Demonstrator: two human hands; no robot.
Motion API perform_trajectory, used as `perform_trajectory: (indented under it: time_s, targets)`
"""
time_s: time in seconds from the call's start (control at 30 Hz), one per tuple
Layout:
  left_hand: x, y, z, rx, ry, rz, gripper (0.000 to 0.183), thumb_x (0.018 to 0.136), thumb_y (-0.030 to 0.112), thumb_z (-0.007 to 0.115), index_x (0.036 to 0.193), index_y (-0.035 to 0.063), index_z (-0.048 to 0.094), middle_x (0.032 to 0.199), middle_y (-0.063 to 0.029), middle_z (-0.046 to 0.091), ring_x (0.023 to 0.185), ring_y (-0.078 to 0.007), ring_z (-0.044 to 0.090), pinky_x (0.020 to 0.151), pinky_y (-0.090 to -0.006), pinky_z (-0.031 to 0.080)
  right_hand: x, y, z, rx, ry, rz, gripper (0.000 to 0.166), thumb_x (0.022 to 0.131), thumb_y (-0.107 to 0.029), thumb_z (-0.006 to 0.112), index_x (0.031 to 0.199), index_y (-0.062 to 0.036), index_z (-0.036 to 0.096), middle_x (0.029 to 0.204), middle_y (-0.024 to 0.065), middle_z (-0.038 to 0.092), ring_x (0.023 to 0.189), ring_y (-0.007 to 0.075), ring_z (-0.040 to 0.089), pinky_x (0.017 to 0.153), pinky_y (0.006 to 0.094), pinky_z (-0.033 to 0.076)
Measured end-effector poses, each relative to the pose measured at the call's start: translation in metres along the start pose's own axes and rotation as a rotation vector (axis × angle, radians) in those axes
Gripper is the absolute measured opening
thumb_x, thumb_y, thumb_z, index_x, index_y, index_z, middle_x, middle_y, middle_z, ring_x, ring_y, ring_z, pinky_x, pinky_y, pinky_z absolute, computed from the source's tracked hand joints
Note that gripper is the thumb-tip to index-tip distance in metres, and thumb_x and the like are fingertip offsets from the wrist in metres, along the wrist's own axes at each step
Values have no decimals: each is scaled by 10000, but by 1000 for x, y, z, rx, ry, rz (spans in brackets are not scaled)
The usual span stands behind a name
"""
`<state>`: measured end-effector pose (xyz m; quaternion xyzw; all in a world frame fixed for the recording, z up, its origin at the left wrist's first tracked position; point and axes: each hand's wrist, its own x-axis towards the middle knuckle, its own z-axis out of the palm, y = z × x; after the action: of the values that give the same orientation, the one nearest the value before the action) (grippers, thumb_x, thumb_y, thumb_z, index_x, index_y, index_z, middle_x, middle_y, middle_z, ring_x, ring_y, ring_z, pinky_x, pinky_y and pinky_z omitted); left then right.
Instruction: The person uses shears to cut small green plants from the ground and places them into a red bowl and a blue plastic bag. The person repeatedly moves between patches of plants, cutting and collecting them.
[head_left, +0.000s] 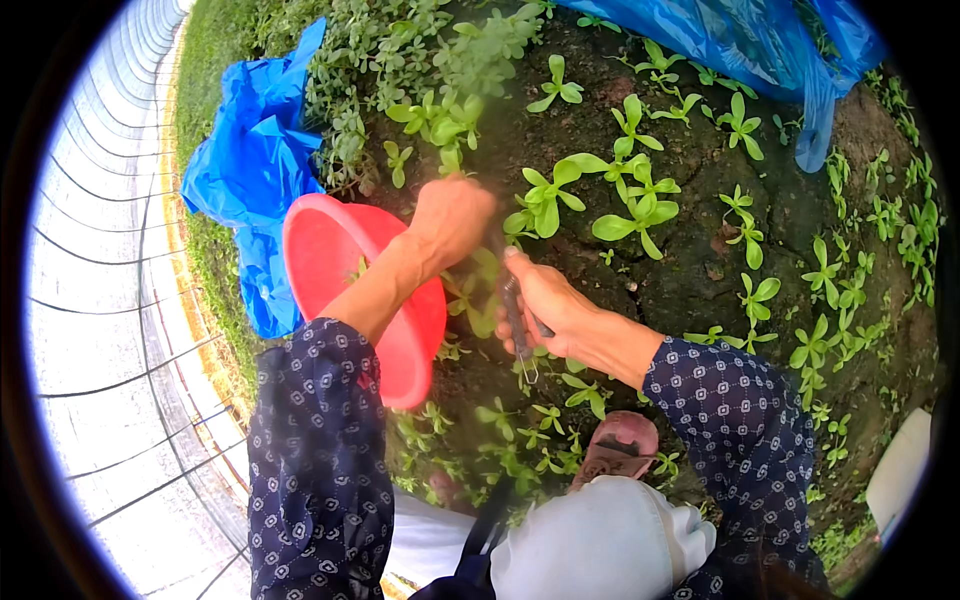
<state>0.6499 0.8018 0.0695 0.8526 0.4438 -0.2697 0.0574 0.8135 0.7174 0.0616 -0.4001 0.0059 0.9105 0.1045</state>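
My right hand (551, 304) is closed around the dark handles of a spring-loaded hand tool, perhaps pruning shears (514, 307), with a wire catch at the lower end. The tool's upper end reaches towards my left hand (454, 214), and a blur there hides its tip. My left hand is a loose fist with the fingers turned away, so whatever it may hold is hidden. Under my left forearm a red plastic basin (412, 337) leans on its side, with a bit of green inside. Leafy green seedlings (547, 199) grow in dark soil just beyond both hands.
A crumpled blue plastic sheet or bag (251, 150) lies left of the basin. Another blue plastic bag (735, 37) spreads at the top right. Denser weeds (360, 82) stand at the upper left, beside the pale greenhouse wall (97, 285). My shoe (619, 446) rests among seedlings.
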Motion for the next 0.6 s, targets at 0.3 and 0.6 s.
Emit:
perform_trajectory:
  time_s: [0.3, 0.6]
  targets:
    - [-18, -4, -8, -302, -12, -251, 69, 802, 108, 666, 831, 62, 708, 795, -174, 677, 807, -361, 670, 719, -452, 530, -14, 12, -7, 32, -97, -20, 417, 1050, -488, 349, 1034, -81, 438, 740, 35, 469, 546, 137, 450, 480, 316, 414]
    - [-23, 8, -10, -275, -501, -293, 197, 847, 218, 698, 981, 82, 747, 883, -190, 711, 888, -360, 691, 785, -444, 546, -56, 41, -25, -125, -190, 147, 526, 1026, -563, 342, 1171, -64, 424, 844, 49, 540, 667, 148, 565, 546, 324, 507]
